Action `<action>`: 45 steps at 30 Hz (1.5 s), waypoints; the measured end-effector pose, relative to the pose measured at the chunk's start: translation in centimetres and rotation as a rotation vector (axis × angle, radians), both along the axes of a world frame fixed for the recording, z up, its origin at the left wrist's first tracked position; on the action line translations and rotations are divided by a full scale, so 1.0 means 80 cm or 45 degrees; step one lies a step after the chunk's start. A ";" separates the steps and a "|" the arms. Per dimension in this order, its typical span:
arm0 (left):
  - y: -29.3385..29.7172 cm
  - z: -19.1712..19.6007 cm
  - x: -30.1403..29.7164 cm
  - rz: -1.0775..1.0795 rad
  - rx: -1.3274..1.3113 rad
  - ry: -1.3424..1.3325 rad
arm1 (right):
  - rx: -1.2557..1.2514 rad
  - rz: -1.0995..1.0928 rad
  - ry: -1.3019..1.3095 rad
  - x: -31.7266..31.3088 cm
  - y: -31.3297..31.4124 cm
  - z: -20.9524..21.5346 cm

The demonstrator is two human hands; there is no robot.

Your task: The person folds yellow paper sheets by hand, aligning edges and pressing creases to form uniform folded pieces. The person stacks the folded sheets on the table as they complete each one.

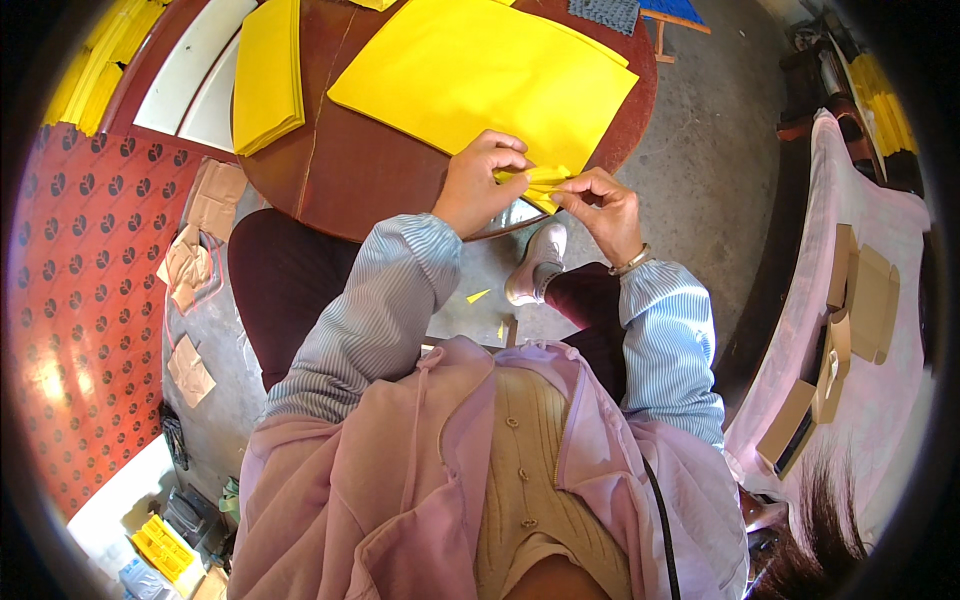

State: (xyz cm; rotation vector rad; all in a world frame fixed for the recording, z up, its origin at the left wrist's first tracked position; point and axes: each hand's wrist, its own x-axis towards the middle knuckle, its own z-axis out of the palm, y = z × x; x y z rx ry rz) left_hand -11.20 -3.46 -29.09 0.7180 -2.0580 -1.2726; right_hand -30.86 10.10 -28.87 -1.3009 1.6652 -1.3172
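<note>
A stack of large yellow sheets [480, 80], paper or cloth I cannot tell, lies on the round reddish-brown table [345, 190]. At its near right corner, by the table's edge, my left hand [482, 185] is closed on a bunched, folded corner [545, 178] of the yellow sheets. My right hand [605, 212] pinches the same corner from the right, thumb and forefinger together. Both hands are close together, and the fingers partly hide how the layers lie.
A narrower folded yellow stack [270, 75] lies on the table's left. A blue-grey textured mat [605, 12] is at the far edge. Open cardboard boxes [832, 365] rest on a pink-covered surface [800, 290] at right. Brown paper pieces [190, 370] and a yellow scrap [479, 296] lie on the floor.
</note>
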 end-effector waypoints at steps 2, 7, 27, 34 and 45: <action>0.001 0.001 0.001 -0.034 -0.087 0.022 | -0.002 -0.003 -0.016 0.000 -0.001 -0.001; 0.012 0.004 -0.005 0.069 -0.150 -0.049 | -0.139 -0.020 0.037 0.006 -0.003 -0.006; 0.003 0.002 -0.008 0.109 0.118 -0.036 | -0.087 0.011 0.202 0.001 0.003 0.012; 0.002 0.003 -0.006 0.099 0.095 -0.010 | -0.101 0.022 0.173 0.002 0.004 0.005; 0.003 0.001 -0.005 0.098 0.033 -0.042 | -0.123 0.112 0.242 0.007 0.006 0.014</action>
